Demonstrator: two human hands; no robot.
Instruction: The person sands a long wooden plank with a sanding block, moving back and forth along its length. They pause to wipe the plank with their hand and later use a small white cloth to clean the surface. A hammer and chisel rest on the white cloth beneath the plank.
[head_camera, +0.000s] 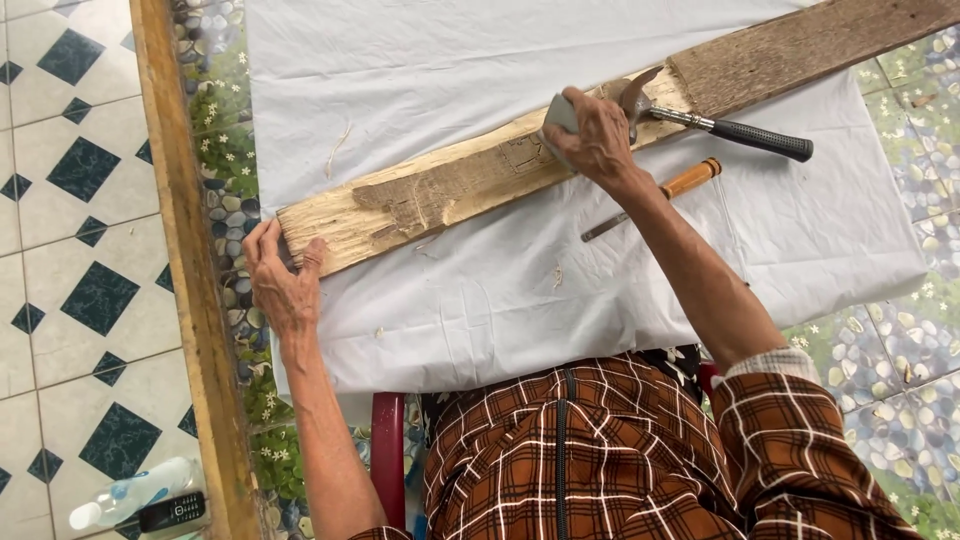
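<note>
A long weathered plank (440, 190) lies diagonally on the white-clothed desk (420, 70); a grey block (560, 117) rests on it.

One camera sits on the person's head, looking almost straight down, close over the white-covered table (420, 70), with tiled floor (70, 250) along the left.
</note>
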